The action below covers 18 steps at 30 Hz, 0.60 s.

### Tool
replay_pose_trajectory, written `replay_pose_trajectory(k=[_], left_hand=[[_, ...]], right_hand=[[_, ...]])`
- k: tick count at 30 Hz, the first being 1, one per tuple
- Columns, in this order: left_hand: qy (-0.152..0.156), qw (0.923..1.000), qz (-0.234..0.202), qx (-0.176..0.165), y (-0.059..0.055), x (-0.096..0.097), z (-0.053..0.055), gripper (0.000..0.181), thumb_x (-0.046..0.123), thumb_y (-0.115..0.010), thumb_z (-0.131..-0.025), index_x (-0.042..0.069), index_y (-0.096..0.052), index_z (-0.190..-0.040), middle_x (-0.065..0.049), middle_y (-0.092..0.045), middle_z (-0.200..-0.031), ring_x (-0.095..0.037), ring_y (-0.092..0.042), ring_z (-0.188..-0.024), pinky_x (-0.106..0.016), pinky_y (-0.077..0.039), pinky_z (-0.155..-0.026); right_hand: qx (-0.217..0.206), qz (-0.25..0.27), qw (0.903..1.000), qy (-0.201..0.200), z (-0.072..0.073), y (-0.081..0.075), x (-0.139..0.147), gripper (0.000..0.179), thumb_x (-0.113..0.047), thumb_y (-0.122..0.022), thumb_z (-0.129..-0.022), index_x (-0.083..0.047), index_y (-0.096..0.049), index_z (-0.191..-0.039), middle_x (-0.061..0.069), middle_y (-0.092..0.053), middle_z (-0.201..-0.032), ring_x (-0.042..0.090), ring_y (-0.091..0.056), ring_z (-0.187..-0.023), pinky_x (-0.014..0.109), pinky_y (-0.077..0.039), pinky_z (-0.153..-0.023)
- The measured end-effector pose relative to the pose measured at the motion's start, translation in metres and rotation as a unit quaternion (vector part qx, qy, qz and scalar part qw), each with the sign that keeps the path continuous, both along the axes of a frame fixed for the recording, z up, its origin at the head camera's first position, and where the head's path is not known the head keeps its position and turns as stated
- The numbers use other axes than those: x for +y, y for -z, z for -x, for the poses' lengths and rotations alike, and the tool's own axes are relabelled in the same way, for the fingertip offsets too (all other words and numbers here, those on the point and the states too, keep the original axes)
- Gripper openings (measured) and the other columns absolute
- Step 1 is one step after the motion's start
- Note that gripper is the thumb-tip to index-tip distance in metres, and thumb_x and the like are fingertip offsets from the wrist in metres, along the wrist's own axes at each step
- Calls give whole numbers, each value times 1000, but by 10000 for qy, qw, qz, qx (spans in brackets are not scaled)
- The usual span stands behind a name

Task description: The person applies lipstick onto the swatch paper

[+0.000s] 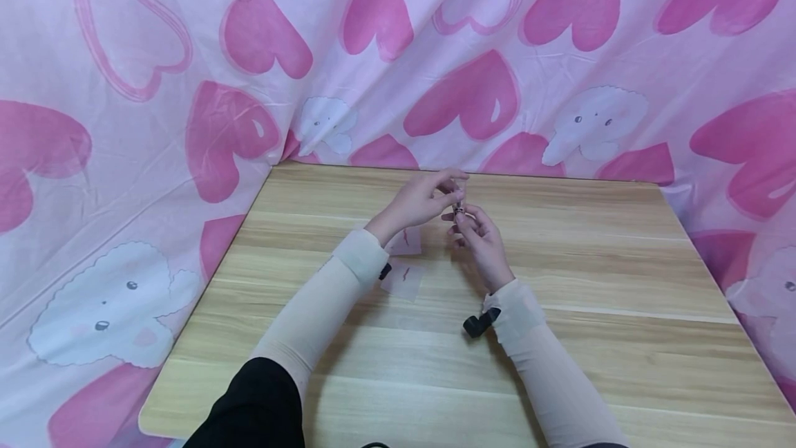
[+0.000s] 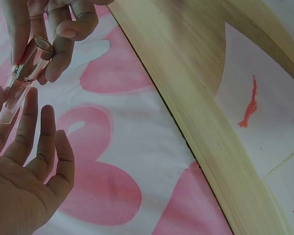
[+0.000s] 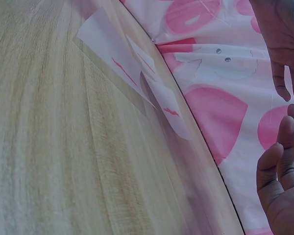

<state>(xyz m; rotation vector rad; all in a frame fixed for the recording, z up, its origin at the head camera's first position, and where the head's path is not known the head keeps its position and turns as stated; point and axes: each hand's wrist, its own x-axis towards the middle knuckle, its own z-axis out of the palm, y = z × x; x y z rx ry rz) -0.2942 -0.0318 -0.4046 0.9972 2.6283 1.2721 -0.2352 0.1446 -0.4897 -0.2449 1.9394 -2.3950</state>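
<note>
A small, shiny lipstick tube [image 2: 32,66] with a clear end and a rose-gold metallic end is held between both hands above the far part of the table. My left hand [image 1: 419,200] pinches the clear end between thumb and index finger, its other fingers spread. From the other side my right hand [image 1: 484,240] grips the metallic end. In the head view the tube [image 1: 459,207] is small and partly covered by fingers. Only parts of both hands show at the right edge of the right wrist view, where the tube is out of sight.
White paper pieces with red smears lie on the wooden table [image 1: 597,261]: one paper [image 1: 408,242] beneath my left wrist, another paper [image 1: 401,282] nearer. The right wrist view shows a third paper [image 3: 141,56]. A pink heart-patterned cloth [image 1: 460,95] hangs behind the table.
</note>
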Motion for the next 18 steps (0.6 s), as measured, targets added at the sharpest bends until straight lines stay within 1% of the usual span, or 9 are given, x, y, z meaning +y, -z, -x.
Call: replay_pose_trajectory(k=[3,6,9,13,15,18], left_hand=[[-6,10000,18,10,1,0,0,41,35,-60,-102,26,-56,-143,3,-71,-114,-11,-62,-111,-42,-51,-96],[0,10000,10,24,1,0,0,42,34,-59,-102,25,-55,-143,3,-71,-113,-11,-62,-109,-44,-51,-95],[27,10000,-15,31,3,0,1,42,34,-60,-102,25,-55,-144,3,-70,-112,-11,-62,-108,-46,-51,-95],[62,10000,-21,72,5,0,1,44,34,-60,-102,25,-55,-144,3,-70,-111,-9,-61,-106,-47,-51,-96],[57,9999,-5,88,6,0,1,44,34,-60,-102,25,-56,-144,4,-70,-111,-8,-61,-106,-47,-51,-96],[40,9999,44,90,6,0,1,43,35,-60,-102,26,-56,-145,3,-70,-111,-9,-62,-106,-42,-52,-94]], right_hand=[[14,22,10000,28,0,0,0,49,-32,-60,-102,0,-50,-138,13,-69,-122,27,-61,-96,37,-54,-76],[25,28,10000,44,0,-1,0,47,-32,-61,-102,-2,-52,-137,14,-68,-122,28,-61,-96,37,-55,-76],[8,-5,10000,73,-1,-2,0,45,-32,-61,-102,-4,-54,-136,12,-69,-122,26,-61,-96,37,-55,-77],[7,-40,9999,108,0,0,0,47,-32,-61,-102,-2,-52,-137,10,-70,-120,28,-61,-97,37,-55,-77],[6,-54,9999,116,0,0,0,49,-33,-61,-102,-1,-52,-138,10,-69,-121,29,-61,-98,37,-54,-76],[-15,-66,9999,124,0,0,0,48,-34,-61,-101,-2,-53,-136,12,-69,-122,31,-60,-99,38,-54,-77]])
